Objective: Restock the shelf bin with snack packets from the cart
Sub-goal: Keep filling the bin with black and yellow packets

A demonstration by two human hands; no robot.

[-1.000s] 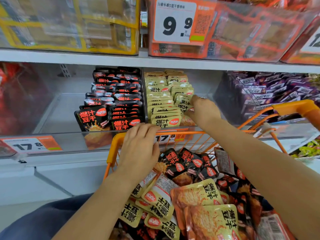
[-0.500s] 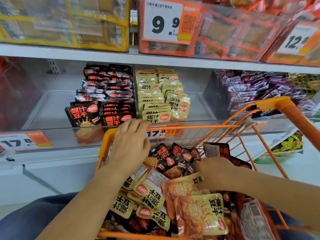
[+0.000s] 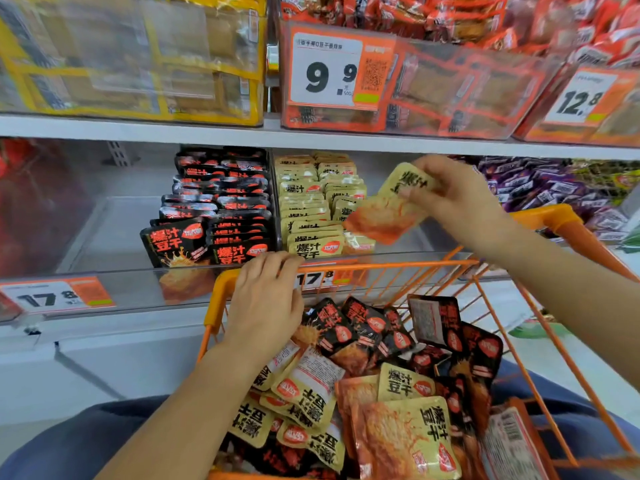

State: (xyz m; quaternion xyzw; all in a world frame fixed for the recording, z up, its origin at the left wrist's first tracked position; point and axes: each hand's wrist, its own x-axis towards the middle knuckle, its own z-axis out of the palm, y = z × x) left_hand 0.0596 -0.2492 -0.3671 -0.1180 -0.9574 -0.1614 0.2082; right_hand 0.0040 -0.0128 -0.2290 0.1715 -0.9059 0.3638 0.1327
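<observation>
My right hand (image 3: 453,199) pinches a yellow snack packet (image 3: 388,209) and holds it in the air over the clear shelf bin (image 3: 114,233), just right of the rows of yellow packets (image 3: 311,209) standing in it. Rows of black packets (image 3: 221,206) fill the bin's left section. My left hand (image 3: 266,303) rests on the far rim of the orange cart (image 3: 568,223), its fingers draped over the wire edge. The cart holds a loose heap of yellow packets (image 3: 405,434) and black packets (image 3: 367,327).
A 17.8 price tag (image 3: 55,296) sits on the bin's front lip. The upper shelf carries bins with 9.9 tag (image 3: 329,74) and 12.8 tag (image 3: 581,98). Purple packets (image 3: 540,188) fill the bin to the right, red ones (image 3: 31,202) the left.
My right hand left the shelf, dipped into the cart, picked up a yellow packet and lifted it back up to the bin. My left hand stayed on the cart rim.
</observation>
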